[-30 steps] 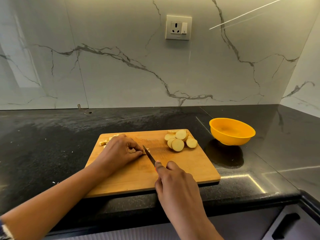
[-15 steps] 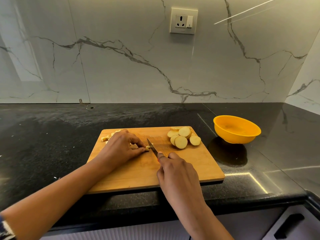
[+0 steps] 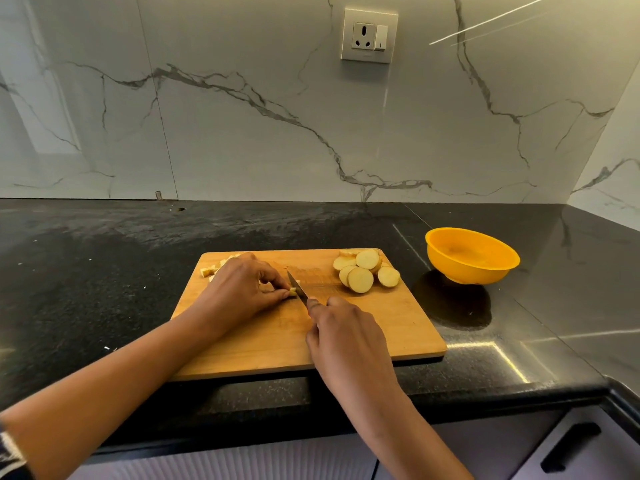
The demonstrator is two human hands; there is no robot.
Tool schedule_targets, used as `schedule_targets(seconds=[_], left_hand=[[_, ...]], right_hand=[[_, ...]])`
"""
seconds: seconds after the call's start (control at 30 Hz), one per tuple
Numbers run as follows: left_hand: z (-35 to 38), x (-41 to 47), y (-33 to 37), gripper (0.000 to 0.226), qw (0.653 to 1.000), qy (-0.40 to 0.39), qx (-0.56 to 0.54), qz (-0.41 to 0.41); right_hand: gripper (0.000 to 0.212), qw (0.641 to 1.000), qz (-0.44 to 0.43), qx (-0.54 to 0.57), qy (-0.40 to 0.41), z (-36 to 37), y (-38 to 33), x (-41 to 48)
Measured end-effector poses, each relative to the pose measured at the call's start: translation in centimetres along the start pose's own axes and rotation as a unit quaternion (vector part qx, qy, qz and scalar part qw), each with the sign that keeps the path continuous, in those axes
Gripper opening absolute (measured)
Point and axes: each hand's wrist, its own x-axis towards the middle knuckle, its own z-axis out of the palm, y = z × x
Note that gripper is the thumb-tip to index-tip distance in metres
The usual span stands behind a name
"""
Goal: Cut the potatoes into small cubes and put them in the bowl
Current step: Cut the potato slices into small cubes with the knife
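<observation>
Backsplash: marble-patterned wall at the far side, with a socket high at centre right.
Countertop: black stone, carrying all work items.
Cutting board: wooden, at the near centre of the countertop, near edge close to the counter front.
Bowl: yellow, on the countertop right of the board and apart from it; no potato visible inside.
Left hand: on the left half of the board, fingertips curled down and pinching the potato piece.
Right hand: near centre of the board, fingers wrapped round the knife handle, forefinger extended toward the blade.
Potato slices: overlapping round discs at the far right corner of the board, uncut.
Knife: blade pointing far-left, edge down at the right end of the held piece.
Cut cubes: small pale bits at the far left corner of the board, partly hidden by the left hand.
Potato piece: small pale strip end, touching the blade.
Change over the last second: blade kept at the strip end while the left fingertips stay just behind it; slice pile and bowl unaltered.
Meaning for the task: dicing under way and early, judged from the remaining slices; transfer to the bowl not yet begun.
</observation>
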Motion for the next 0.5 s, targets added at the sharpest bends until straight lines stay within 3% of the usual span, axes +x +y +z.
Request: schedule_targets(seconds=[0.23, 0.5], left_hand=[[0.1, -0.1, 0.3, 0.014, 1.0, 0.009, 0.002, -0.011], [0.2, -0.1, 0.1, 0.016, 1.0, 0.004, 0.014, -0.011]], right_hand=[[0.047, 0.999, -0.035, -0.005, -0.02, -2.0, 0.3, -3.0], [0.044, 1.0, 0.016, -0.006, 0.001, -0.3, 0.7, 0.3]])
